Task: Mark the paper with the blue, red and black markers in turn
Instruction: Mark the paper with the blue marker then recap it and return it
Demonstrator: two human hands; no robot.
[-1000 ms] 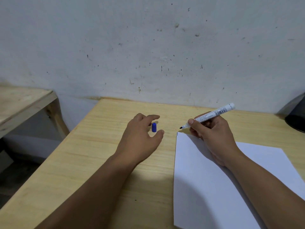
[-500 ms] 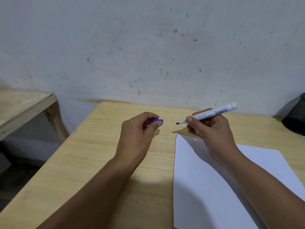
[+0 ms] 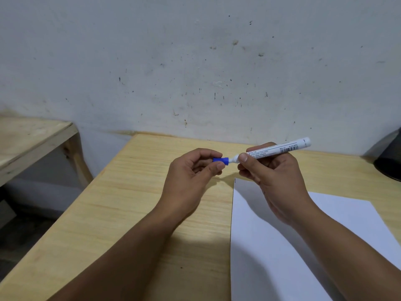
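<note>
A white-barrelled marker (image 3: 280, 149) is gripped in my right hand (image 3: 273, 179), held above the table and pointing left. Its tip end sits inside the mouth of a blue cap (image 3: 221, 160). My left hand (image 3: 191, 181) pinches that cap between thumb and fingers. A white sheet of paper (image 3: 271, 253) lies on the wooden table (image 3: 130, 213) below my right hand, with a short dark mark at its top left corner (image 3: 235, 180). No red or black marker is in view.
A dark rounded object (image 3: 390, 161) stands at the table's right edge near the wall. A second wooden bench (image 3: 28, 142) sits to the left, with a gap down to the floor between it and the table. A stained white wall rises behind.
My left hand picked the blue cap up from the table and brought it right. My right hand lifted the marker off the paper, and the tip now meets the cap.
</note>
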